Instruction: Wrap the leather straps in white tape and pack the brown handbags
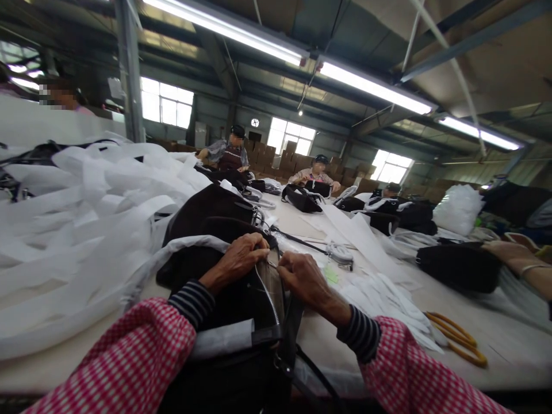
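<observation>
A black handbag [235, 305] lies in front of me on the table, its silver zipper [271, 299] running down toward me. With fingers pinched together, my left hand [241, 259] grips the bag's edge beside the zipper's upper end. Just to the right, my right hand [304, 282] is closed on a small metal zipper pull [271, 264], partly hidden by the fingers. White wrapping [224, 340] covers part of a handle on the bag's near side. Behind my left hand rises another black bag [202, 215].
Loose white strips [86, 195] heap up on the left. Yellow-handled scissors [459, 336] lie at right, near white sheets [383, 305]. Another person's hand [511, 253] touches a black bag [459, 265]. Co-workers sit across the table among more bags.
</observation>
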Demonstrator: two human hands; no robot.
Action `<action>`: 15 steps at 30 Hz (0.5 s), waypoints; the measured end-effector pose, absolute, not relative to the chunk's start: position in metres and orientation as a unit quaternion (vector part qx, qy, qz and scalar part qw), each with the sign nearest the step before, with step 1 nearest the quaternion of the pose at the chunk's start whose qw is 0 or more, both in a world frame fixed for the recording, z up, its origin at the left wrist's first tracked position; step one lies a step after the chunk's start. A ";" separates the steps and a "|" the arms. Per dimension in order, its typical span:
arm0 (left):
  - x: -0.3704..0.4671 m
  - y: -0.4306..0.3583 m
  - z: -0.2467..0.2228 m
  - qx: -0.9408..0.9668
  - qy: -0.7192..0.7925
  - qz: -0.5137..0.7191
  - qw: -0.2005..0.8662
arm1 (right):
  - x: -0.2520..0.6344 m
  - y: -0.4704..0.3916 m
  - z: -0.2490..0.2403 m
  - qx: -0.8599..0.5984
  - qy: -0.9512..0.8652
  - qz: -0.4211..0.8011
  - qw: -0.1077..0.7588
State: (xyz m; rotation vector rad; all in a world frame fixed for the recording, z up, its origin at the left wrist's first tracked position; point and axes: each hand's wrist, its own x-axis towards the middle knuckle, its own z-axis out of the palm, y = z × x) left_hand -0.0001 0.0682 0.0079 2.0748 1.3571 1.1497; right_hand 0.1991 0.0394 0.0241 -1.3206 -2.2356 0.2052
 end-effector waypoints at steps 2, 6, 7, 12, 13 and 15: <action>0.000 0.068 0.008 0.742 0.489 0.412 0.202 | 0.200 0.043 0.026 -0.484 -0.827 0.104 0.266; 0.000 0.067 0.008 0.740 0.491 0.413 0.201 | 0.201 0.045 0.029 -0.469 -0.824 0.149 0.279; 0.000 0.067 0.008 0.740 0.490 0.414 0.200 | 0.201 0.045 0.030 -0.466 -0.825 0.152 0.282; 0.001 0.067 0.009 0.744 0.483 0.416 0.200 | 0.202 0.046 0.028 -0.452 -0.827 0.151 0.299; 0.001 0.067 0.009 0.745 0.482 0.416 0.200 | 0.203 0.046 0.027 -0.450 -0.826 0.151 0.304; 0.001 0.067 0.009 0.746 0.481 0.416 0.199 | 0.203 0.045 0.026 -0.450 -0.825 0.149 0.309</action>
